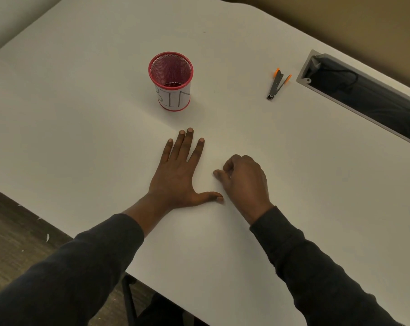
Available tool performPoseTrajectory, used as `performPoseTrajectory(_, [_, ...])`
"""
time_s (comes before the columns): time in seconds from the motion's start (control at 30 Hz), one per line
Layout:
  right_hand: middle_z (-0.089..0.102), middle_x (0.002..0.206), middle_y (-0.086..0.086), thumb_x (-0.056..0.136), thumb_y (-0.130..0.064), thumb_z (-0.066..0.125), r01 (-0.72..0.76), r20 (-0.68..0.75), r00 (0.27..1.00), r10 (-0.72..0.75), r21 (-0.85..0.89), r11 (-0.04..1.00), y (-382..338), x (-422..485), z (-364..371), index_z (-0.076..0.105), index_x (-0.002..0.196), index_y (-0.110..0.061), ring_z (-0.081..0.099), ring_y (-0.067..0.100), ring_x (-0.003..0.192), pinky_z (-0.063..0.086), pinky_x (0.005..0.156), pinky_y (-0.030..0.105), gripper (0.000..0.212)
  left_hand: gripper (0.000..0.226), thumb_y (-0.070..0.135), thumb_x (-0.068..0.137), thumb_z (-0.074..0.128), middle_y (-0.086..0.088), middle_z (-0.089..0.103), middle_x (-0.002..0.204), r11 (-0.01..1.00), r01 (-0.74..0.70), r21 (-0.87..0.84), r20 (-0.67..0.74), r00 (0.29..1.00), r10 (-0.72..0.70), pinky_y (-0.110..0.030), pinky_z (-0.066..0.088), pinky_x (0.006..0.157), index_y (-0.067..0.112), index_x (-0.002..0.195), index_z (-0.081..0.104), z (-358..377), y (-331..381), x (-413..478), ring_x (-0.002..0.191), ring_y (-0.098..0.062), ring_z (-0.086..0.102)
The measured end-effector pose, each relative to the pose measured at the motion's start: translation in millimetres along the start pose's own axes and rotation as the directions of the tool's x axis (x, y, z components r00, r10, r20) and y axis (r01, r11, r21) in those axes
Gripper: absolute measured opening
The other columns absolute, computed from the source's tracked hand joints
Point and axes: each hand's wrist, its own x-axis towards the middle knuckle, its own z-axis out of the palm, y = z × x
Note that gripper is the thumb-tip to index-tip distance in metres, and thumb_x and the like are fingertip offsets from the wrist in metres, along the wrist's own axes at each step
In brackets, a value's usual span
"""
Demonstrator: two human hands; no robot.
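White tabletop (81, 114) lies under both of my hands. My left hand (175, 177) rests flat on it, palm down, the four fingers (185, 147) straight and slightly spread towards 12 o'clock, the thumb (211, 197) stretched out towards 3 o'clock. It grips nothing.

My right hand (244, 180) sits just beside it at 3 o'clock, on the table too. Its fingers are curled in under the knuckles, with the tips turned towards 9 o'clock. I see nothing held in that loose fist. The tip of my left thumb comes very close to the heel of my right hand; whether they touch I cannot tell.

At 12 o'clock from my left hand, near but apart from the fingertips, stands a red mesh cup (171, 81), upright, its mouth open towards me. A white paper band with hand-drawn letters wraps its lower part. Through the mouth I see only its mesh wall and bottom.

At 1 o'clock from my right hand, well apart, lies a small black stapler (277, 84) with orange ends, its nose pointing back towards 6 o'clock. Farther out at 2 o'clock a long grey-framed slot (363, 100) is cut into the table, with dark cables inside.

Dark sleeves (81, 267) cover both my forearms down to the wrists. Brownish floor (11, 231) shows past the table edge at 8 o'clock.
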Motion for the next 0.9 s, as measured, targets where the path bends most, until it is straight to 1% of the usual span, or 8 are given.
performPoseTrajectory(0.13, [0.065, 0.096, 0.003, 0.091, -0.040, 0.065, -0.103, 0.023, 0.994, 0.104, -0.045, 0.994, -12.6, 5.9, 1.6, 0.065, 0.096, -0.013, 0.060, 0.021, 0.090, 0.045, 0.073, 0.029, 0.028, 0.139, 0.107, 0.063, 0.021, -0.013, -0.017, 0.173, 1.000, -0.001, -0.004, 0.007, 1.000, 0.001, -0.054, 0.001, 0.131, 0.017, 0.166, -0.005, -0.4, -0.3, 0.4, 0.160, -0.029, -0.018])
performPoseTrajectory(0.3, [0.066, 0.102, 0.007, 0.095, -0.032, 0.061, -0.175, 0.051, 0.983, 0.178, -0.061, 0.983, -18.4, 9.2, 2.6, 0.065, 0.104, -0.010, 0.062, 0.022, 0.095, 0.038, 0.074, 0.025, 0.024, 0.140, 0.108, 0.061, 0.015, -0.012, -0.020, 0.172, 1.000, 0.003, -0.004, 0.022, 1.000, -0.003, -0.054, 0.001, 0.130, 0.018, 0.166, -0.007, 0.2, -0.7, 0.9, 0.159, -0.029, -0.020])
performPoseTrajectory(0.57, [0.062, 0.111, 0.010, 0.096, -0.020, 0.056, -0.140, 0.128, 0.979, 0.156, -0.124, 0.982, -25.3, 11.8, -1.4, 0.062, 0.110, -0.007, 0.058, 0.025, 0.104, 0.037, 0.078, 0.026, 0.021, 0.139, 0.108, 0.060, 0.013, -0.011, -0.021, 0.172, 1.000, 0.006, -0.006, 0.032, 0.999, -0.005, -0.055, 0.002, 0.130, 0.019, 0.166, -0.007, -0.2, -1.4, 0.9, 0.159, -0.029, -0.020])
performPoseTrajectory(0.7, [0.057, 0.092, 0.005, 0.094, -0.020, 0.052, -0.073, 0.141, 0.986, 0.089, -0.114, 0.991, -23.0, 13.2, -5.2, 0.062, 0.098, -0.007, 0.054, 0.020, 0.085, 0.037, 0.071, 0.025, 0.016, 0.139, 0.108, 0.062, 0.018, -0.012, -0.019, 0.172, 1.000, 0.000, -0.010, 0.017, 1.000, 0.000, -0.055, 0.003, 0.130, 0.018, 0.166, -0.006, -0.6, -1.5, 0.1, 0.160, -0.029, -0.019])
performPoseTrajectory(0.77, [0.059, 0.081, 0.000, 0.093, -0.022, 0.054, -0.053, 0.151, 0.987, 0.055, -0.015, 0.998, -13.6, 13.1, -12.8, 0.062, 0.086, -0.008, 0.053, 0.016, 0.073, 0.036, 0.061, 0.023, 0.017, 0.140, 0.108, 0.062, 0.022, -0.012, -0.019, 0.172, 1.000, 0.000, -0.010, 0.015, 1.000, 0.001, -0.054, 0.002, 0.130, 0.017, 0.166, -0.006, -1.3, -0.5, -0.2, 0.160, -0.029, -0.019])
performPoseTrajectory(0.8, [0.062, 0.077, -0.003, 0.092, -0.023, 0.057, -0.087, 0.165, 0.984, 0.070, 0.100, 0.991, -7.0, 13.5, -17.9, 0.063, 0.084, -0.009, 0.055, 0.013, 0.069, 0.039, 0.058, 0.022, 0.018, 0.141, 0.108, 0.062, 0.024, -0.012, -0.019, 0.172, 1.000, 0.002, -0.008, 0.016, 1.000, -0.002, -0.054, 0.001, 0.131, 0.017, 0.166, -0.006, -1.4, -0.2, -0.2, 0.159, -0.029, -0.020])
performPoseTrajectory(0.83, [0.064, 0.077, -0.005, 0.091, -0.024, 0.059, -0.148, 0.185, 0.977, 0.103, 0.251, 0.957, 0.0, 12.9, -23.5, 0.065, 0.083, -0.010, 0.058, 0.011, 0.068, 0.043, 0.058, 0.020, 0.017, 0.142, 0.108, 0.061, 0.026, -0.012, -0.020, 0.172, 1.000, 0.004, -0.006, 0.019, 1.000, -0.004, -0.054, 0.001, 0.131, 0.017, 0.166, -0.007, -1.7, 0.0, -0.3, 0.159, -0.029, -0.020])
performPoseTrajectory(0.9, [0.071, 0.081, -0.001, 0.090, -0.022, 0.062, -0.291, 0.255, 0.950, 0.178, 0.530, 0.796, 12.3, 11.2, -31.9, 0.069, 0.085, -0.011, 0.065, 0.013, 0.071, 0.054, 0.065, 0.025, 0.014, 0.142, 0.108, 0.061, 0.028, -0.012, -0.021, 0.172, 1.000, 0.008, 0.001, 0.024, 1.000, -0.008, -0.054, 0.000, 0.131, 0.018, 0.165, -0.008, -1.9, 0.0, -0.2, 0.159, -0.028, -0.021])
